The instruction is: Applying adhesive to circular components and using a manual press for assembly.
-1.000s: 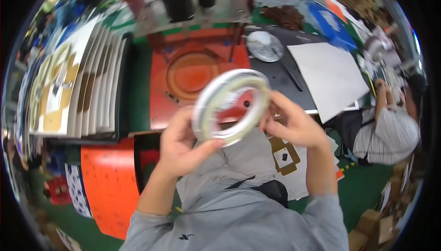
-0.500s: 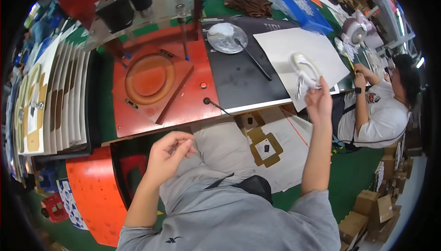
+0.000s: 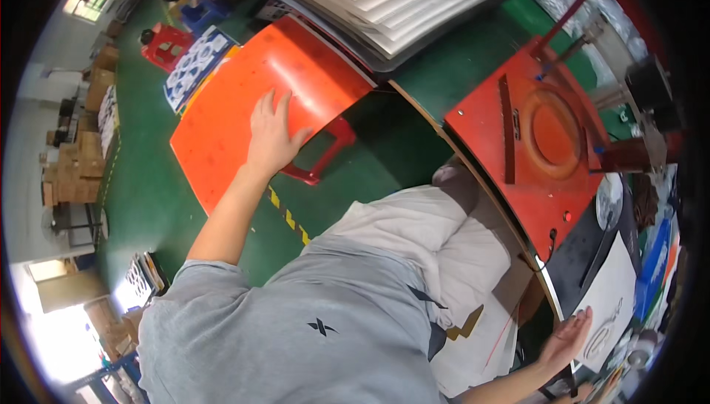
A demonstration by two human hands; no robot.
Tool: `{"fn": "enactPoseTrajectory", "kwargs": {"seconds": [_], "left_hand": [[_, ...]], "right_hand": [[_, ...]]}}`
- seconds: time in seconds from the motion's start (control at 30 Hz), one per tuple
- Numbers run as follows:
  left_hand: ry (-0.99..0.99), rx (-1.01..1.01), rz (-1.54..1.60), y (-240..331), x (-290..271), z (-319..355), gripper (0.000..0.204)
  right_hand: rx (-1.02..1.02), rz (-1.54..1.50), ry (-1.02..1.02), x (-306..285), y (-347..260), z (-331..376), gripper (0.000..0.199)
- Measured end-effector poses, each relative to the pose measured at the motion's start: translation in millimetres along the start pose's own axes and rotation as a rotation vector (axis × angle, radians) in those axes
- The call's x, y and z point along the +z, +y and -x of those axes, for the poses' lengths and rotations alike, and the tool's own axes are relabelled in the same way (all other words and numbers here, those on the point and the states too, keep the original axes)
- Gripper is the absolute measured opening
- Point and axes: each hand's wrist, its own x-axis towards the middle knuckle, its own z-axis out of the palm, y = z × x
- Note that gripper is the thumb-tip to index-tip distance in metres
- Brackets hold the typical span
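Orange board (image 3: 214,134) lies beneath the left hand (image 3: 274,138), its fingers (image 3: 282,105) loosely spread.

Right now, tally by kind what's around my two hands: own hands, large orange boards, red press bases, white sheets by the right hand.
Own hands: 2 (left hand, right hand)
Large orange board: 1
Red press base: 1
White sheet by the right hand: 1
Total: 5

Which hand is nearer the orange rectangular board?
Left. The left hand overlaps the orange rectangular board in view; the right hand is far off, near the white rectangular sheet.
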Motion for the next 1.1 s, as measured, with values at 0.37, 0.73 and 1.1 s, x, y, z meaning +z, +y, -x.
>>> {"fn": "enactPoseTrajectory", "kwargs": {"seconds": [0.37,0.73,1.1], "left_hand": [[-0.349,0.040,-0.058,-8,-61,29,0.071],[0.451,0.297,-0.131,46,-262,6,0.023],[1.087,0.521,0.420,23,-201,-69,0.020]], "right_hand": [[0.416,0.633,-0.898,274,103,10,0.038],[-0.744,0.609,-0.945,448,110,16,0.065],[-0.456,0.294,-0.166,115,7,-15,0.023]]}}
